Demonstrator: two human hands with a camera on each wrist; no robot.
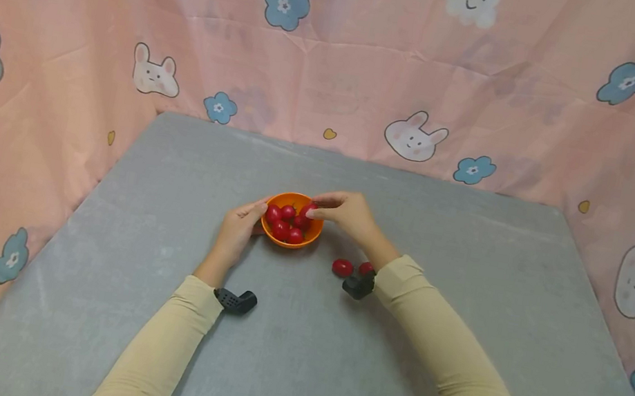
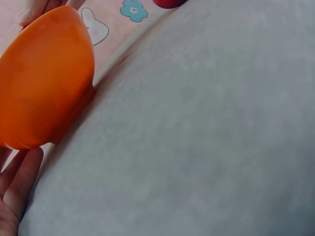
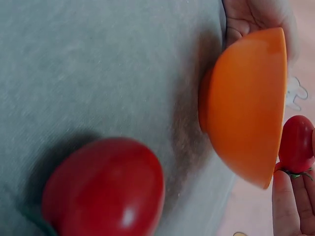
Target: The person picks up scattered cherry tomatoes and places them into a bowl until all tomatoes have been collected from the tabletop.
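An orange bowl [image 1: 288, 245] stands on the grey table, with several red cherry tomatoes [image 1: 280, 230] inside. My left hand [image 1: 236, 230] grips the bowl's left side, thumb at the rim and fingers [image 2: 20, 184] low against the outer wall. Over the right rim, my right hand [image 1: 349, 216] pinches a cherry tomato [image 3: 297, 142] between thumb and fingers; its green stem end shows in the right wrist view. Two more tomatoes lie on the table below the right hand: one [image 1: 342, 268] in plain sight, the other [image 1: 366, 268] partly covered by the wrist camera.
The grey table [image 1: 290, 361] reaches back to a pink curtain [image 1: 326, 73] printed with rabbits, clouds and blue flowers, which also hangs along both sides. A black wrist camera [image 1: 237, 301] sticks out from the left cuff, another [image 1: 359, 285] from the right.
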